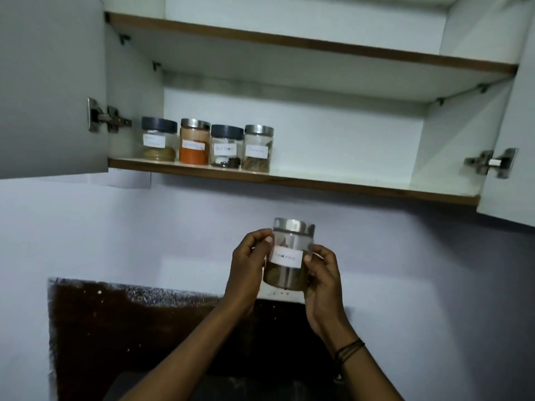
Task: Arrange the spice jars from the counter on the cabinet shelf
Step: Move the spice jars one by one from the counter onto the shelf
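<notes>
You hold a clear spice jar with a steel lid between both hands, your left hand curled round its left side with the thumb near the lid and your right hand gripping its right side, its white label facing you. It hangs in the air below the front edge of the cabinet shelf. At the shelf's left end four labelled jars stand in a row, just beside each other.
</notes>
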A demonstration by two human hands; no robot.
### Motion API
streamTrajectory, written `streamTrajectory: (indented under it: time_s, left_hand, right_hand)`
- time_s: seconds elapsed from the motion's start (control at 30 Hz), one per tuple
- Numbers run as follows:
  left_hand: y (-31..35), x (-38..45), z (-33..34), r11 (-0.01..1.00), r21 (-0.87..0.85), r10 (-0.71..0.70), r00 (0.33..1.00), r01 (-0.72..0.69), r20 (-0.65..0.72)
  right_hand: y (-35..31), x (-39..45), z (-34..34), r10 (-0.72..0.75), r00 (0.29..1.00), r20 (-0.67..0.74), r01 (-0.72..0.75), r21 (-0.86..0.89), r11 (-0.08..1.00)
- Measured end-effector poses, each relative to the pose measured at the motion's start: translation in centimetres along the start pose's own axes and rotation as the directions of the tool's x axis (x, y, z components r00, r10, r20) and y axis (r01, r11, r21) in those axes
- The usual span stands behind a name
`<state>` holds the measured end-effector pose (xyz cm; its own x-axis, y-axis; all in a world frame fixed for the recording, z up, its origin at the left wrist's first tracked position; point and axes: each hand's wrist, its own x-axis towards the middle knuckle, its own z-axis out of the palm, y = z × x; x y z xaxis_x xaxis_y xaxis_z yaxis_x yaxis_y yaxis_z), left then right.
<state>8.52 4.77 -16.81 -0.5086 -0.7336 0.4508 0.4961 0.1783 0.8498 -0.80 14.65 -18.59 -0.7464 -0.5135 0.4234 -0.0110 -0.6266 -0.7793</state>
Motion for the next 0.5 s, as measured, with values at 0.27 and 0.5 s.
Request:
streamTrajectory:
  time_s: [0.27,0.5]
  left_hand:
    - [8.3,7.6,3.1,0.959,0.062,0.278,0.960,-0.275,-0.043]
    - [11.7,14.5,6.5,0.832,0.370,0.486,0.865,-0.413,-0.127]
  right_hand:
    - [-7.7,8.2,5.6,-0.314,0.949,-0.026,0.307,-0.139,0.941]
    - [-11.0,15.8,9.6,-0.487,0.872,-0.057,0.389,-0.523,0.758]
